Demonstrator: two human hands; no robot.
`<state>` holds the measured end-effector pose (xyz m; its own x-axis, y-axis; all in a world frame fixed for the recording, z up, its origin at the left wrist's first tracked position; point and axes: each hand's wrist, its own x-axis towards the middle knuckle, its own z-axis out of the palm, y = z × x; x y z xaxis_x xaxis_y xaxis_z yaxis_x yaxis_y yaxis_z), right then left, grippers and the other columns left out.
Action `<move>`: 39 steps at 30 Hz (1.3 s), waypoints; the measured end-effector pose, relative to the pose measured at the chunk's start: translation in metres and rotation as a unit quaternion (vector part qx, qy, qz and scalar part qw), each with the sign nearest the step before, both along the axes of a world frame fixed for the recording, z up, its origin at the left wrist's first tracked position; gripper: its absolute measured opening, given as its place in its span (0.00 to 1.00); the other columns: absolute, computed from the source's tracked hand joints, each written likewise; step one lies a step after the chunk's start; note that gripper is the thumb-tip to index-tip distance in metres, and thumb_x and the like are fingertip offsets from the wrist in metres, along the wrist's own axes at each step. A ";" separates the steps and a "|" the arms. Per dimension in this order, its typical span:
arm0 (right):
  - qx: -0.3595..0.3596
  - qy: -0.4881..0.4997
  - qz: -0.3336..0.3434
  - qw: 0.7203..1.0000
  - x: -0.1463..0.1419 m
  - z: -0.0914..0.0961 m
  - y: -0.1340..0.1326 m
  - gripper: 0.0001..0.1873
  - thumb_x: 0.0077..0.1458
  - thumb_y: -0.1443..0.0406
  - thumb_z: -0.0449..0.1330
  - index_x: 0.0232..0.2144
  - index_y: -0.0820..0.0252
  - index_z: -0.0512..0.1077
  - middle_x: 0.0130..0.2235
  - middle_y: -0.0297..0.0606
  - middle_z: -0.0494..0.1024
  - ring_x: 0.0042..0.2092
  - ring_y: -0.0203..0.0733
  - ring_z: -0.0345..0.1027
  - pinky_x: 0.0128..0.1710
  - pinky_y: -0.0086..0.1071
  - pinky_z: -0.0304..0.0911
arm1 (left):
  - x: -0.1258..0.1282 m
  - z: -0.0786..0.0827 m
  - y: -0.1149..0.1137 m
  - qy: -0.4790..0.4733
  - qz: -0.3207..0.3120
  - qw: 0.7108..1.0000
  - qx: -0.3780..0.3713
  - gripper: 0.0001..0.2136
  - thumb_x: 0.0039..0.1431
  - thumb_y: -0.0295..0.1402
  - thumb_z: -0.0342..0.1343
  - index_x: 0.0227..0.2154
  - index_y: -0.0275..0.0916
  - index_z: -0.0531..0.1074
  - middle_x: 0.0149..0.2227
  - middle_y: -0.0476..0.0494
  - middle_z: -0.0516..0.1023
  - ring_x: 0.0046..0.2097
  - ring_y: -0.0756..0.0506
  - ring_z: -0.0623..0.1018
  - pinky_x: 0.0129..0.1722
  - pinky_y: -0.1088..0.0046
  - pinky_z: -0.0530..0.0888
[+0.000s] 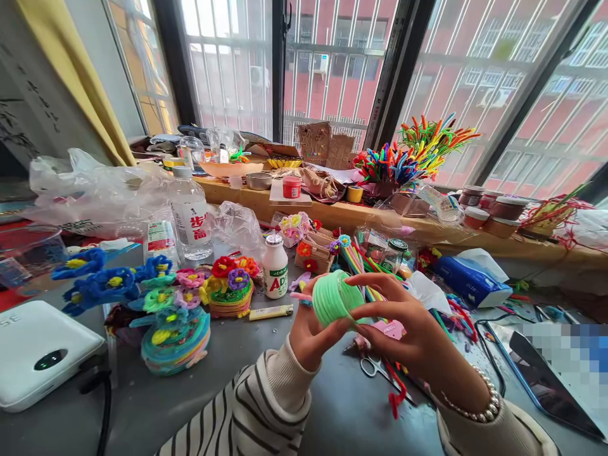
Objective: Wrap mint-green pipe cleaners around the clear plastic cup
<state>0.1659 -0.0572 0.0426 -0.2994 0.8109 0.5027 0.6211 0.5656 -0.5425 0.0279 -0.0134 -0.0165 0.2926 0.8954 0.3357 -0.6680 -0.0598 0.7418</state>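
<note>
Between my two hands, above the grey table, is a light green cup-like roll [335,299] wound with fuzzy pipe cleaner, tilted on its side. My left hand [308,335] is wrapped round its near left side, its fingers partly hidden behind it. With bent fingers, my right hand [396,316] grips the rim end on the right. A beaded bracelet is on the right wrist. Beneath the hands lie scissors [375,367] and a red pipe cleaner piece [396,396]. To the left stand pots covered in pipe-cleaner flowers, one pastel [175,342] and one multicoloured [231,294].
A small white bottle [275,269] and a lighter [270,312] are left of my hands. Farther left are a water bottle [190,215] and a white power bank [42,354]. A tissue pack [470,278] and a tablet [546,373] lie right. Pipe cleaners [403,158] crowd the windowsill.
</note>
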 end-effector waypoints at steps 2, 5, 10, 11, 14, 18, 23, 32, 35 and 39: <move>-0.021 -0.001 -0.013 1.000 -0.001 0.001 0.000 0.07 0.48 0.66 0.58 0.31 0.53 0.74 0.48 0.41 0.67 0.51 0.46 0.59 0.50 0.45 0.55 | 0.000 -0.001 0.001 0.006 0.004 1.000 -0.014 0.21 0.42 0.32 0.61 0.42 0.42 0.64 0.38 0.48 0.74 0.40 0.45 0.74 0.43 0.66 0.69; -0.046 0.001 -0.017 0.999 -0.001 0.002 -0.001 0.06 0.49 0.66 0.58 0.31 0.53 0.75 0.49 0.40 0.67 0.51 0.46 0.59 0.51 0.45 0.54 | 0.000 -0.002 0.002 0.015 -0.005 0.999 -0.041 0.22 0.40 0.34 0.62 0.41 0.42 0.65 0.37 0.48 0.74 0.40 0.45 0.74 0.43 0.65 0.70; -0.067 0.022 -0.003 0.998 -0.001 0.003 -0.002 0.07 0.50 0.63 0.57 0.32 0.54 0.75 0.49 0.40 0.68 0.51 0.46 0.59 0.51 0.45 0.54 | 0.000 -0.003 0.001 0.032 -0.012 0.998 -0.056 0.26 0.40 0.36 0.62 0.46 0.42 0.63 0.38 0.47 0.73 0.43 0.43 0.73 0.46 0.62 0.68; -0.068 0.024 -0.003 0.997 -0.001 0.003 -0.002 0.07 0.50 0.63 0.57 0.32 0.53 0.75 0.49 0.40 0.68 0.51 0.46 0.59 0.51 0.46 0.53 | -0.001 -0.003 0.001 0.033 -0.011 0.998 -0.051 0.27 0.40 0.36 0.62 0.46 0.43 0.63 0.39 0.46 0.73 0.43 0.43 0.73 0.46 0.63 0.68; -0.071 0.028 -0.003 0.997 0.000 0.003 -0.001 0.08 0.50 0.62 0.57 0.32 0.53 0.75 0.48 0.40 0.68 0.51 0.47 0.60 0.52 0.46 0.53 | -0.001 -0.003 0.001 0.037 -0.009 0.999 -0.039 0.28 0.40 0.37 0.62 0.47 0.44 0.63 0.39 0.47 0.73 0.42 0.43 0.73 0.45 0.63 0.69; -0.086 0.043 0.009 0.995 0.001 0.003 0.000 0.09 0.51 0.61 0.56 0.33 0.53 0.75 0.49 0.39 0.68 0.51 0.46 0.60 0.52 0.45 0.52 | -0.001 -0.004 0.002 0.039 -0.008 0.999 -0.034 0.29 0.40 0.37 0.62 0.48 0.45 0.62 0.40 0.47 0.72 0.45 0.42 0.72 0.48 0.61 0.67; -0.097 0.049 0.010 0.994 0.001 0.003 -0.001 0.09 0.52 0.60 0.56 0.33 0.52 0.75 0.49 0.38 0.69 0.51 0.45 0.60 0.52 0.44 0.53 | -0.001 -0.006 0.002 0.037 0.000 0.999 -0.034 0.29 0.40 0.36 0.62 0.48 0.45 0.62 0.41 0.46 0.72 0.45 0.41 0.72 0.49 0.59 0.65; -0.083 0.057 0.010 0.995 -0.001 0.002 0.000 0.08 0.51 0.62 0.56 0.32 0.52 0.75 0.48 0.39 0.69 0.50 0.45 0.61 0.51 0.45 0.54 | 0.001 -0.004 0.002 0.027 0.004 0.999 -0.037 0.26 0.39 0.36 0.62 0.44 0.43 0.64 0.39 0.47 0.73 0.42 0.42 0.73 0.46 0.61 0.68; -0.079 0.065 0.002 0.995 -0.002 0.001 0.000 0.07 0.51 0.63 0.57 0.30 0.52 0.75 0.47 0.38 0.69 0.50 0.44 0.61 0.51 0.43 0.54 | 0.002 -0.004 0.002 0.024 -0.005 0.998 -0.050 0.23 0.38 0.36 0.63 0.41 0.42 0.65 0.37 0.47 0.74 0.40 0.43 0.74 0.44 0.62 0.70; -0.074 0.080 -0.021 0.994 -0.005 0.000 0.000 0.06 0.51 0.64 0.57 0.29 0.53 0.75 0.46 0.38 0.69 0.49 0.43 0.61 0.49 0.41 0.56 | 0.000 -0.004 0.003 0.043 -0.024 0.995 -0.085 0.26 0.38 0.41 0.63 0.43 0.41 0.65 0.39 0.45 0.74 0.43 0.41 0.74 0.44 0.61 0.71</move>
<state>0.1614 -0.0573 0.0429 -0.1896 0.8900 0.4147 0.5417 0.4471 -0.7118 0.0280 -0.0106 -0.0204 0.3583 0.9210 0.1533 -0.6010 0.1018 0.7927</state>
